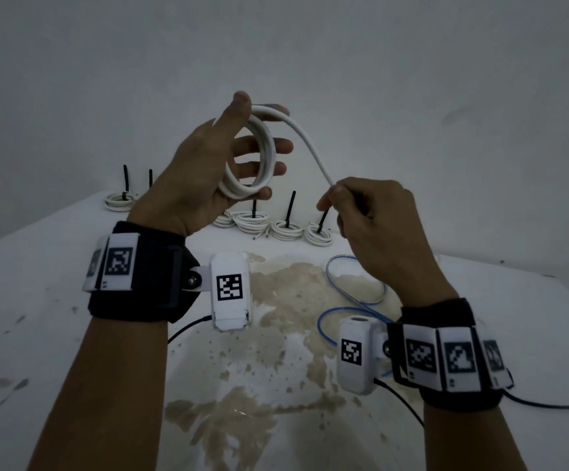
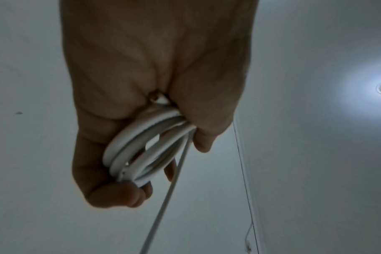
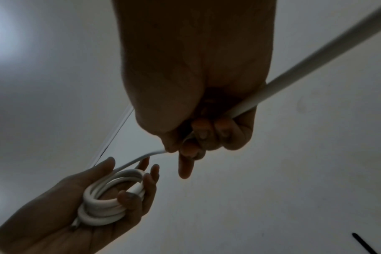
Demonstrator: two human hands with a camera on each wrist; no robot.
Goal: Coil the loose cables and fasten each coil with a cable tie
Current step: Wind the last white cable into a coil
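Note:
My left hand (image 1: 238, 154) is raised above the table and holds a white cable coil (image 1: 257, 171) of several loops, thumb on top, fingers behind it. In the left wrist view the coil (image 2: 139, 151) sits between thumb and fingers. A free length of the white cable (image 1: 310, 144) arcs from the coil's top down to my right hand (image 1: 340, 198), which pinches it between thumb and forefinger. In the right wrist view the cable (image 3: 294, 72) runs through that fist, and the left hand's coil (image 3: 107, 199) shows below.
Several tied white coils (image 1: 286, 229) with upright black cable ties (image 1: 290, 207) stand along the table's far edge, one more coil (image 1: 119, 200) at far left. A loose blue cable (image 1: 354, 287) loops on the stained white table (image 1: 38, 283) under my right wrist.

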